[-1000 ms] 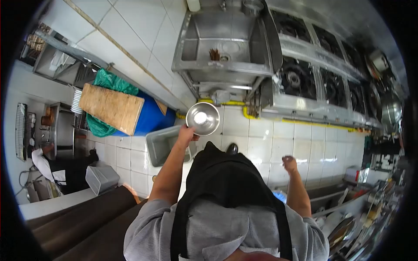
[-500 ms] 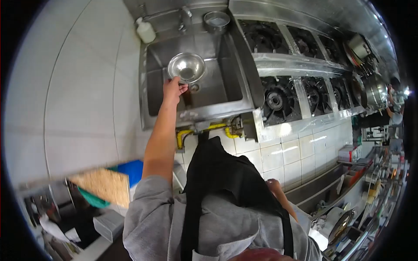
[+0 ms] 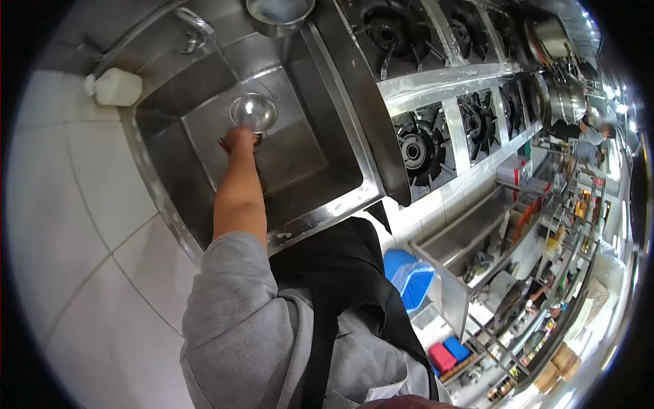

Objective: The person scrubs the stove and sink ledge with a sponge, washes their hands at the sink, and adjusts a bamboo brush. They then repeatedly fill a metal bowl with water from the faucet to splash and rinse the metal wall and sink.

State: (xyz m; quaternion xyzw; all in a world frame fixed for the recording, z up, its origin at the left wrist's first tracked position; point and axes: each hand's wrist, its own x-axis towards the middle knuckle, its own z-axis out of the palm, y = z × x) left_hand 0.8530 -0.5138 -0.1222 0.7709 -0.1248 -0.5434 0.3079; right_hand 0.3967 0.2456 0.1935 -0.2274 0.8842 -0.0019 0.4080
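Down inside the steel sink [image 3: 300,146], my left hand [image 3: 240,138] is closed on the near rim of a small metal bowl [image 3: 254,112]. The bowl is low in the basin, its shiny inside facing up. A thin stream of water seems to fall from the faucet [image 3: 196,28] toward the bowl. The drain is just beside my hand, partly hidden. My right hand is out of view, behind my body and apron.
A white bottle [image 3: 117,87] lies at the sink's left corner, and a metal pot [image 3: 280,13] is at its back right. The gas stove [image 3: 419,95] adjoins on the right. A blue bin [image 3: 409,276] stands behind. Other people are far right.
My left hand has carried the bowl from above the floor into the sink and lower down. The view has turned and come closer to the sink. My right hand has left the view.
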